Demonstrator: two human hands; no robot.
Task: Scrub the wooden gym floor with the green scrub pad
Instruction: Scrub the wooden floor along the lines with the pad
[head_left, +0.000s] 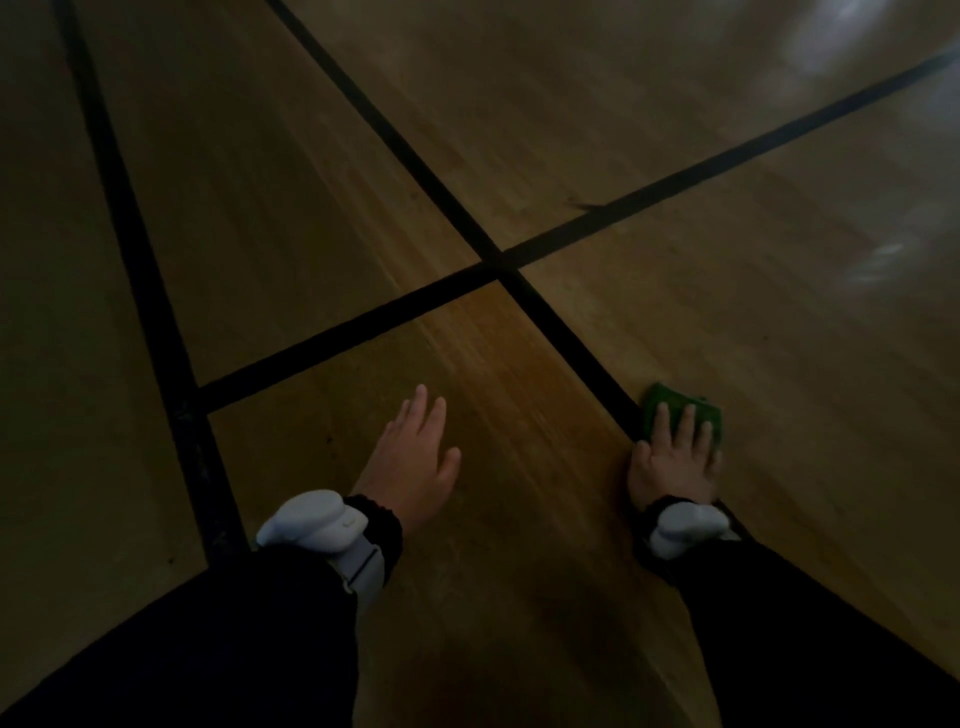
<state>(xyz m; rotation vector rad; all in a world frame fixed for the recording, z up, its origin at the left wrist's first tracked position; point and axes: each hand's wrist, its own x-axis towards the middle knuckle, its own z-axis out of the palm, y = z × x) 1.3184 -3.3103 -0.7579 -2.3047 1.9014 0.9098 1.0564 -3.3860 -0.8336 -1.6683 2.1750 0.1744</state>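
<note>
Two flat hands, right hand (674, 457) pressing fibrous green scrub pad (680, 404), glossy wooden floor (675, 322)

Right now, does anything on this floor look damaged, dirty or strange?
One thing: a dark smudge beside the black line, up and right of the crossing, looks like a scuff. The image is too dim to say more. The right hand presses the green scrub pad well short of it.

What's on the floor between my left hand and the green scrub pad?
In the head view, only bare wooden floor lies between the left hand and the green scrub pad, plus the black court line running along the pad's left edge.
</note>
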